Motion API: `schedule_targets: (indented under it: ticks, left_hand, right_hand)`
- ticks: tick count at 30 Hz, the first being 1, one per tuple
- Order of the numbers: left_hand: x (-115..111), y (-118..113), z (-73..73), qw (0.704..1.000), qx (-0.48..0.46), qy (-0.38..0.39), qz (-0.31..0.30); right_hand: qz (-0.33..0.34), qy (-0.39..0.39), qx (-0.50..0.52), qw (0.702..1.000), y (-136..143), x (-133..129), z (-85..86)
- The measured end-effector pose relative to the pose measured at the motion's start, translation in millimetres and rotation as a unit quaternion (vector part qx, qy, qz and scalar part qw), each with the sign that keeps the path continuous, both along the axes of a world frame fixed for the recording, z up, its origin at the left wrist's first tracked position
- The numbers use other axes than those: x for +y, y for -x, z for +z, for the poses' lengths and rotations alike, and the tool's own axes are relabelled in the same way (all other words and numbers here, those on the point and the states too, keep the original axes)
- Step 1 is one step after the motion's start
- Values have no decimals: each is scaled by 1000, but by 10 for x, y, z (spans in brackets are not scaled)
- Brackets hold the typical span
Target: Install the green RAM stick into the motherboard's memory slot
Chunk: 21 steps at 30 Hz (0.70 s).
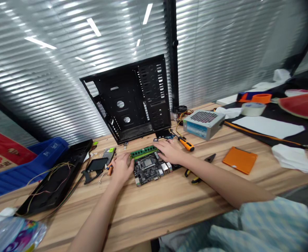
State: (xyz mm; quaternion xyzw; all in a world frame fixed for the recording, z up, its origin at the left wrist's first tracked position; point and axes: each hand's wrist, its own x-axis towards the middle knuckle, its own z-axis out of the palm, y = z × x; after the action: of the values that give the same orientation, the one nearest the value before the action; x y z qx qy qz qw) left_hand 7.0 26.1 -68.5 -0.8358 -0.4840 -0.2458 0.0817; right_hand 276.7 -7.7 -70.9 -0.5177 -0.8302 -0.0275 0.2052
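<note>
A small motherboard [143, 174] lies flat on the wooden table in front of me, its silver processor socket facing up. Along its far edge runs a green RAM stick [142, 152]; whether it is fully seated in the slot I cannot tell. My left hand [122, 167] has its fingers curled at the left end of the stick. At the other end, my right hand [170, 151] reaches over the board's corner, thumb on the near side and fingers on the far side of the stick. The fingertips are partly hidden.
Behind the board stands an open black computer case [133, 101]. To the right are an orange screwdriver [185, 142], pliers [208, 159], a power supply [205, 124] and an orange drive caddy [240, 160]. A black panel [56, 185] with wires and a blue bin [20, 171] are left.
</note>
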Motion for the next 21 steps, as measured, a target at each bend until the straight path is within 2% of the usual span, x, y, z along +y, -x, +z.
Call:
schedule_targets:
  ticks: [21]
  left_hand:
    - [1, -10, 17, 1000, 10, 23, -2]
  right_hand:
    - [-8, 7, -30, 999, 2, 19, -39]
